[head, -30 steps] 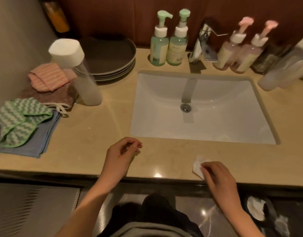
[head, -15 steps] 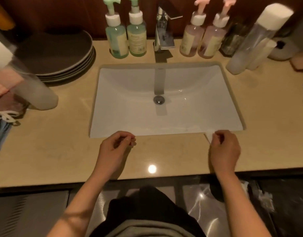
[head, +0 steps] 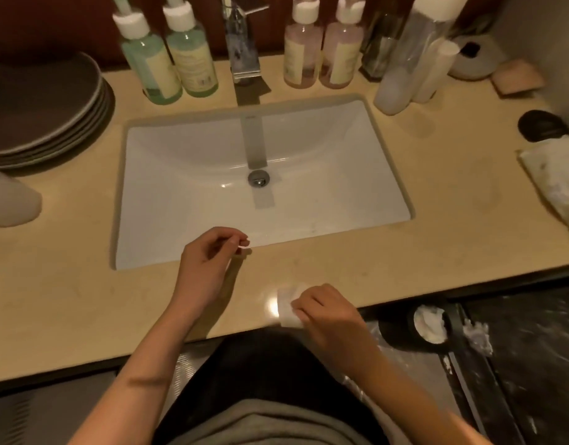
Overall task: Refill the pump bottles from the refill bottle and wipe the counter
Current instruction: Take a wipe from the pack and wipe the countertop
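Note:
My right hand [head: 325, 316] grips a small white tissue [head: 288, 308] and presses it on the beige counter [head: 373, 268] near the front edge. My left hand [head: 209, 261] hovers over the sink's front rim, fingers loosely curled, holding nothing I can make out. Two green pump bottles [head: 148, 62] [head: 193, 56] stand left of the faucet [head: 244, 49]. Two pink pump bottles [head: 301, 53] [head: 341, 53] stand to its right. A tall clear refill bottle [head: 405, 65] with a white cap stands at the back right.
The white sink [head: 389, 175] fills the middle. Grey plates [head: 42, 114] are stacked at back left, with another pale bottle [head: 10, 200] at the left edge. At right lie a white cloth [head: 556, 181], a black disc [head: 542, 125] and a pink block [head: 516, 78]. A bin [head: 427, 322] sits below.
My right hand slid the tissue from the sink's front right corner leftward to the counter's front edge. The left hand kept its place and pose. The view shifted right.

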